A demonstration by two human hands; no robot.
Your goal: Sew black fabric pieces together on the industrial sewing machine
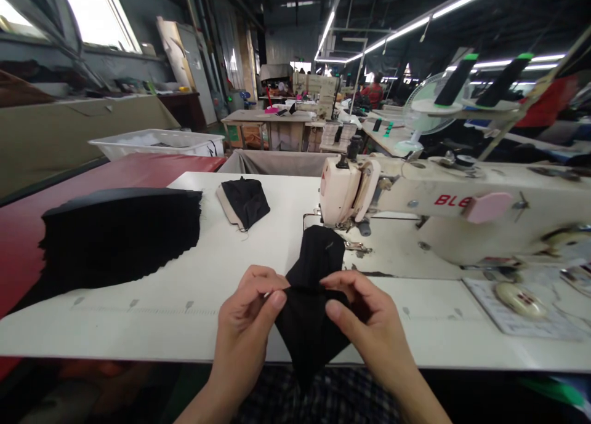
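Seen from above, two bare hands meet at the near edge of a white desk (138, 325). The left hand (249, 316) and the right hand (360, 319) each pinch a black fabric piece (316, 270) between thumb and fingers, one on either side. The fabric stretches from the hands toward the head of a cream sewing machine (415, 205) that stands on the right of the desk, and its lower corner hangs over the desk's edge. A tall stack of black fabric (120, 233) lies to the left. A small folded black piece (244, 202) lies farther back on the desk.
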